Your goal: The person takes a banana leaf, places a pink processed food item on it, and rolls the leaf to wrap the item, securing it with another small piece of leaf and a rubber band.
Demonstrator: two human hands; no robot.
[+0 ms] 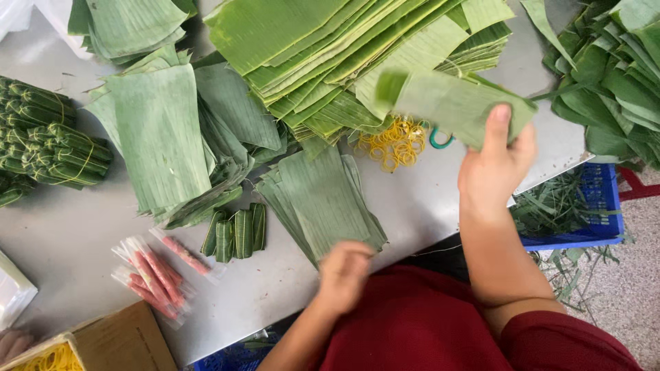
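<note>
- While the left hand [344, 271] blurs low at the near worktop [82, 233] edge, fingers curled, right at the near end of a fanned pile of cut leaf pieces [323, 199]; whether it grips one I cannot tell.
- Step in hand, as I judge it: picking up a fresh leaf strip for wrapping; next move calls for bringing both hands together on it, laid flat.
- Right hand [496, 165] raised over the worktop's right edge, thumb on top pinching a leaf strip [454, 103]; strip is pale green, ribbed, roughly rectangular, held off the surface, tilted down to the right.
- Left of the pile: small wrapped leaf rolls [235, 233], then pink sticks in clear sleeves [155, 275].
- Farther: yellow rubber bands [395, 143] just beyond the pile, under the held strip's left end.
- Far: big stacks of cut leaves [330, 48]; bundled finished rolls [48, 137] at far left.
</note>
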